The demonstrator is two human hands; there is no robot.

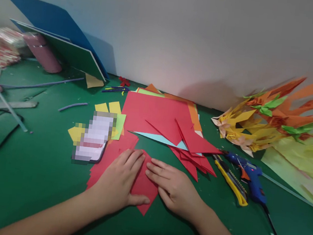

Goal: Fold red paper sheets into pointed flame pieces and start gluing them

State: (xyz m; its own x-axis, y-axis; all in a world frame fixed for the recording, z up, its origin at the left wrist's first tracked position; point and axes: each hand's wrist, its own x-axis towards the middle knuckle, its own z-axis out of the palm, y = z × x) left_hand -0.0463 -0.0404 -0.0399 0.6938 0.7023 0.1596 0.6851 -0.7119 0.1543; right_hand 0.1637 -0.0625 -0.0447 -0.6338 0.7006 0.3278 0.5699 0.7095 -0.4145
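Observation:
A small red sheet of paper lies on the green table in front of me, one corner pointing toward me. My left hand rests flat over its left part, with thumb and fingers spread. From the other side, my right hand lays its outstretched fingers on the sheet's right edge. More red paper pieces lie partly under my left hand. Beyond my hands sits a stack of coloured sheets with a large red sheet on top. Pointed folded red paper pieces lie at its right.
A phone lies on yellow paper pieces at left. To the right are a yellow box cutter, a blue glue gun and orange-yellow paper flowers. A pink bottle leans against dark boards at back left.

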